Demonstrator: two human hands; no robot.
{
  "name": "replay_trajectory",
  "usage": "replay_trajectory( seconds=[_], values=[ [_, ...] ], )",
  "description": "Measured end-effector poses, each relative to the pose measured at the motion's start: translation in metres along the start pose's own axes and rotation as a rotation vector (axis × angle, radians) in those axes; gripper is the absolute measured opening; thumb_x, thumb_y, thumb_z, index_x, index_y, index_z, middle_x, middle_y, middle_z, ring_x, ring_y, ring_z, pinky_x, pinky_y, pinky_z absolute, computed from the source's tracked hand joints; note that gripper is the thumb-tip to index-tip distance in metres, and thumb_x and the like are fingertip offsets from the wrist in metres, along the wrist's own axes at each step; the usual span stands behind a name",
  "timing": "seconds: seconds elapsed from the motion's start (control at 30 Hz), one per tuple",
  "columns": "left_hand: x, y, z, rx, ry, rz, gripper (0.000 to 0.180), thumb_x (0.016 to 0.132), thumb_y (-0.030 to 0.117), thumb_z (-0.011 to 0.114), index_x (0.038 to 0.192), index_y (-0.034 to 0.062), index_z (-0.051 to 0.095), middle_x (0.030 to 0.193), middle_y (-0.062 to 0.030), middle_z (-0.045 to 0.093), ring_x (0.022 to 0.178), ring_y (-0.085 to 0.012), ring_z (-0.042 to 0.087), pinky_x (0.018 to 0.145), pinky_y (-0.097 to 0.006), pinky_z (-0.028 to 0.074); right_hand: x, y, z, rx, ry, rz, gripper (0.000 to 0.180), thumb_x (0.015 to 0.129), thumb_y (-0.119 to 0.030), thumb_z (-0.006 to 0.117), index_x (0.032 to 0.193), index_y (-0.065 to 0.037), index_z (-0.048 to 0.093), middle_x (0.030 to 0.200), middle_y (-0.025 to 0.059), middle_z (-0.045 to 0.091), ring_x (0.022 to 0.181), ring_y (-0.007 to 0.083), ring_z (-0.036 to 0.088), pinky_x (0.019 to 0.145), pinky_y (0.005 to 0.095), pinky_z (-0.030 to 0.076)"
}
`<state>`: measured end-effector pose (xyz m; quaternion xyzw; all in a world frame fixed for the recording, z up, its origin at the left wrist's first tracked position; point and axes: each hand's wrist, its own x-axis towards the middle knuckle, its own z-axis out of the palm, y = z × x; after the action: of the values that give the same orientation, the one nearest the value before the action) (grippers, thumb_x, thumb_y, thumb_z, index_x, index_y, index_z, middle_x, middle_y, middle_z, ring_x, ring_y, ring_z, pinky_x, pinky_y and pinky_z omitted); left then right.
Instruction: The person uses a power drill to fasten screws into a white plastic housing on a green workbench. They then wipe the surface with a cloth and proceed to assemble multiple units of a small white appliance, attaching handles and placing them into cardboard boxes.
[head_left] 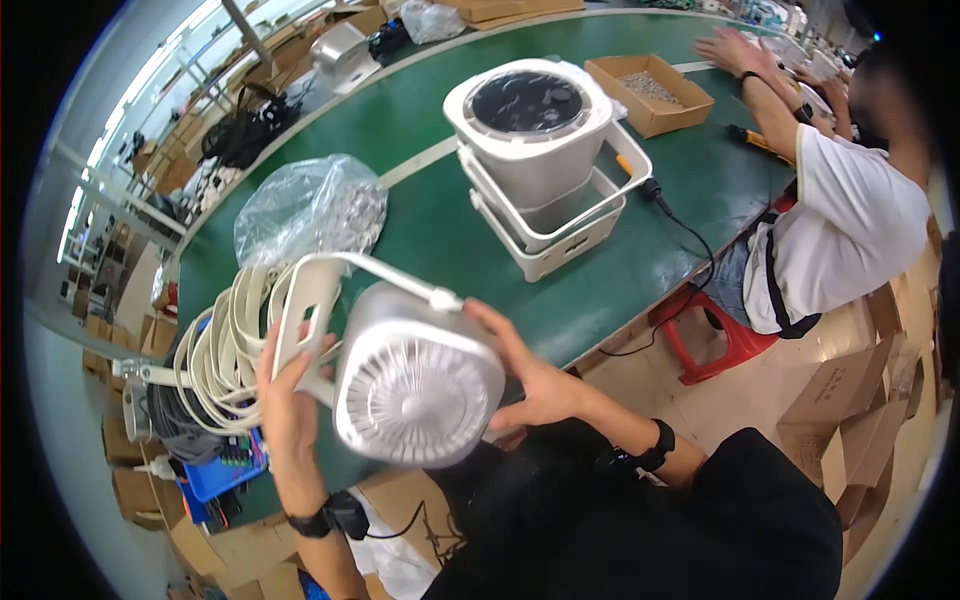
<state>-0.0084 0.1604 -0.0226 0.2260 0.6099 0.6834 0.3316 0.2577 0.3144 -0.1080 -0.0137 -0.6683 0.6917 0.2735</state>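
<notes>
Between my two hands I hold a white and silver fan-like appliance (425,395), its round ribbed grille turned up toward me. My left hand (292,395) is wrapped around the slotted base of its white bracket. My right hand (525,375) grips the side of the housing, thumb near the grille and fingers along the far edge. Beyond it, on the green table (420,220), stands a similar white appliance (530,150) with a dark round top, set on its own bracket.
A clear plastic bag (310,205) of small parts lies at the left, beside cream strap-like loops (220,350) and a blue tray (228,470). An open carton (650,92) holds small parts. A corded tool (645,182) trails its cable over the edge. A co-worker (840,210) sits at right near a red stool (710,335).
</notes>
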Motion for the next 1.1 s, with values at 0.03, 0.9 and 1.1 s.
replay_trajectory(
  seconds=[0.03, 0.9, 1.1],
  values=[
    [0.002, -0.014, -0.004, -0.018, 0.000, -0.023, 0.056, 0.087, 0.001, 0.057, 0.142, -0.0007, 0.048, 0.137, -0.0172, 0.057, 0.119, -0.0268, 0.059, 0.100, -0.037, 0.045, 0.002, -0.007, 0.002, -0.057, 0.028, -0.027, 0.122, 0.077, -0.033, 0.086, 0.159, -0.007, -0.002, 0.161, 0.0185, 0.015, 0.147, 0.0335, 0.025, 0.119, 0.0478, 0.027],
    [-0.004, -0.037, 0.105, 0.970, -0.127, 0.782, 0.088, 0.060, 0.025, 0.084, 0.140, 0.0120, 0.050, 0.152, -0.0233, 0.035, 0.135, -0.0449, 0.041, 0.109, -0.051, 0.037, -0.016, -0.004, 0.024, -0.731, 0.134, -0.061, 0.075, 0.087, -0.017, 0.071, 0.152, -0.005, 0.036, 0.152, 0.0325, 0.032, 0.131, 0.0478, 0.045, 0.107, 0.0453, 0.042],
    [0.048, -0.038, 0.073, 0.365, -0.478, 0.615, 0.099, 0.058, 0.027, 0.083, 0.145, 0.0047, 0.041, 0.147, -0.0166, 0.043, 0.133, -0.0308, 0.046, 0.110, -0.043, 0.038, -0.031, -0.011, 0.001, -0.694, 0.161, -0.289, 0.024, 0.079, 0.003, 0.066, 0.103, 0.000, 0.068, 0.113, 0.0152, 0.066, 0.102, 0.0332, 0.063, 0.087, 0.0400, 0.053]
  ],
)
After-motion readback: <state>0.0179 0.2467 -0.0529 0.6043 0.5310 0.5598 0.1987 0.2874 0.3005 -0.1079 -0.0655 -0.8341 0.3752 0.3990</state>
